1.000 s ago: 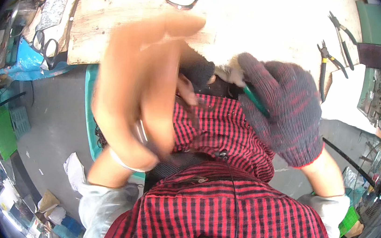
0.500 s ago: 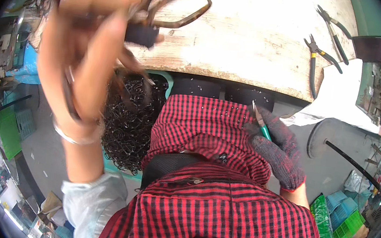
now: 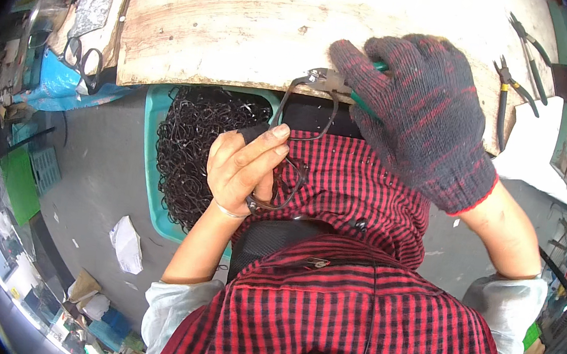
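- My bare left hand (image 3: 246, 166): fingers closed on dark eyeglass frame (image 3: 333, 120) over lap (image 3: 354, 174).
- Gloved right hand (image 3: 424, 112): wrapped round green-handled pliers (image 3: 339, 84), nose at frame's far end.
- I'd call it mid-job; can't tell if pliers have bitten.
- Teal tub (image 3: 152, 162): heaped dark loops (image 3: 194, 160), finished or waiting unclear.

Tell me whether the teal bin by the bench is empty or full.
Looks full, not empty: a heap of thin dark loops covers most of the inside of the teal bin. Its depth is hidden.
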Demonstrator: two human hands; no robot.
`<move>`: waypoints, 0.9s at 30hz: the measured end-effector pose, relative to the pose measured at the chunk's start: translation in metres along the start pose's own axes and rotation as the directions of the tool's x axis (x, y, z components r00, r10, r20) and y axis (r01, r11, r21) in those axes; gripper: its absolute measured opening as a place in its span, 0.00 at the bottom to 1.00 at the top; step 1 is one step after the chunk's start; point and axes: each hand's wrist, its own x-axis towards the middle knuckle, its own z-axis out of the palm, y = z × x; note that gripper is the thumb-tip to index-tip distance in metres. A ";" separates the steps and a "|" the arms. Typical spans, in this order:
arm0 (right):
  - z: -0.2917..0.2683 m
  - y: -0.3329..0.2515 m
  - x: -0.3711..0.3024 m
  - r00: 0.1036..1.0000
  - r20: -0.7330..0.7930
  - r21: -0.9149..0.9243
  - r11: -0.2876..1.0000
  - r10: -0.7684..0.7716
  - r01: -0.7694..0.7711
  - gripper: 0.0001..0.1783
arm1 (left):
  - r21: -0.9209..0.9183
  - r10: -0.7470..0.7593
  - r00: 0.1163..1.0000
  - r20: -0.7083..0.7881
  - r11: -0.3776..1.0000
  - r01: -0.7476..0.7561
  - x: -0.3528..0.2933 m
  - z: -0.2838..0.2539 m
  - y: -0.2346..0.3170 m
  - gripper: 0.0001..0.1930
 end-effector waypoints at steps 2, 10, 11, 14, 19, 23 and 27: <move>0.000 0.004 0.008 0.991 -0.065 -0.041 0.992 -0.118 0.116 0.33 | -0.001 -0.013 1.000 -0.020 1.000 0.013 -0.004 0.003 0.001 0.08; -0.012 0.017 0.026 0.951 0.242 -0.092 0.971 -0.193 0.220 0.31 | -0.056 -0.064 0.998 -0.011 0.996 0.063 -0.012 0.003 -0.001 0.07; -0.011 0.014 0.023 0.964 0.212 -0.090 0.979 -0.162 0.185 0.30 | -0.063 -0.069 0.998 -0.013 0.996 0.068 -0.012 0.003 -0.001 0.07; -0.011 -0.010 0.005 0.980 0.201 -0.105 0.994 -0.003 0.025 0.28 | -0.002 -0.067 0.997 -0.027 0.998 0.067 -0.006 0.003 0.001 0.04; -0.021 -0.030 -0.013 0.951 0.141 0.220 0.928 0.275 -0.301 0.31 | -0.187 -0.189 0.982 0.009 0.964 0.187 0.081 -0.015 0.015 0.10; -0.029 -0.024 -0.055 0.898 0.184 0.546 0.718 0.399 -0.431 0.36 | -0.315 -0.155 0.986 0.056 0.935 0.165 0.196 0.014 -0.025 0.10; -0.034 -0.032 -0.078 0.890 0.251 0.679 0.586 0.382 -0.443 0.34 | 0.367 0.130 0.885 0.447 0.876 -0.314 0.286 0.084 -0.088 0.18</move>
